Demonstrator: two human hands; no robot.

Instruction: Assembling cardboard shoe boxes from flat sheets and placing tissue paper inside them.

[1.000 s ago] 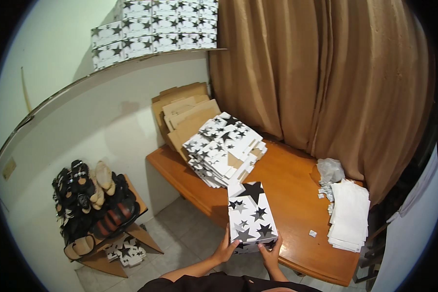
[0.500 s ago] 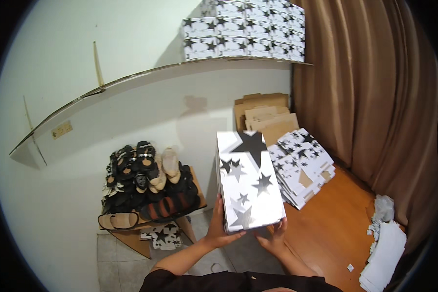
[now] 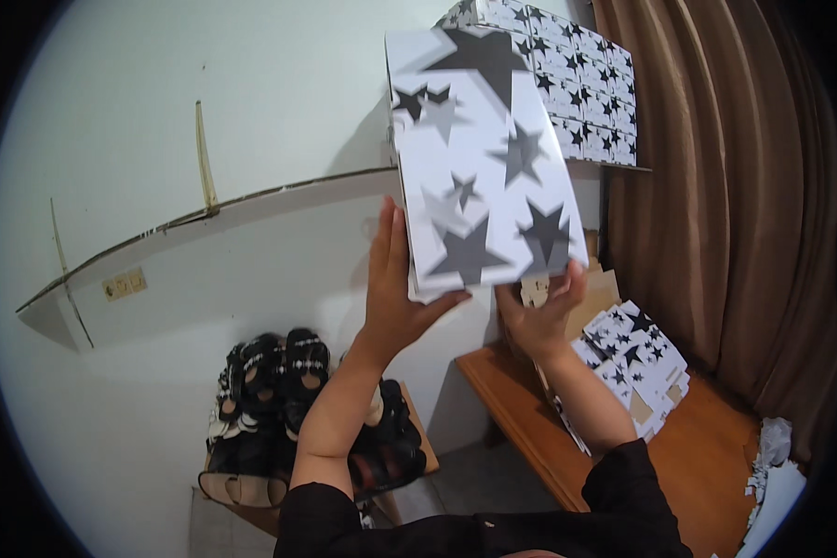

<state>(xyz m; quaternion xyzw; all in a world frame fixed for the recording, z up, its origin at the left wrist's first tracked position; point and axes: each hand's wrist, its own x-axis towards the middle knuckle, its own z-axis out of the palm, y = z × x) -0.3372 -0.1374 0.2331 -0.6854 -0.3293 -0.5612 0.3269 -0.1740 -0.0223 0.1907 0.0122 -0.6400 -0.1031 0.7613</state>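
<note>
A white shoebox point(image 3: 479, 177) printed with black and grey stars is held up between my two hands, at the height of the wall shelf point(image 3: 279, 193). My left hand point(image 3: 395, 288) presses along its left side, fingers pointing up and the thumb under the near end. At the lower right corner my right hand point(image 3: 541, 312) grips the box, thumb beneath and fingertips on the edge. Behind it, a stack of matching shoeboxes point(image 3: 577, 79) stands on the shelf, partly covered by the box I hold.
Black and beige shoes point(image 3: 279, 372) crowd a low stand at lower left. Flattened star-print cardboard point(image 3: 637, 358) and brown cardboard point(image 3: 604, 288) lie on the wooden table point(image 3: 693, 465). White paper and a plastic bag point(image 3: 774, 442) sit at its right edge, beside a brown curtain point(image 3: 716, 186).
Both hands have lifted the shoebox up toward the shelf, and it now overlaps the stacked boxes. My arms are stretched further out, and the view has tilted upward.
</note>
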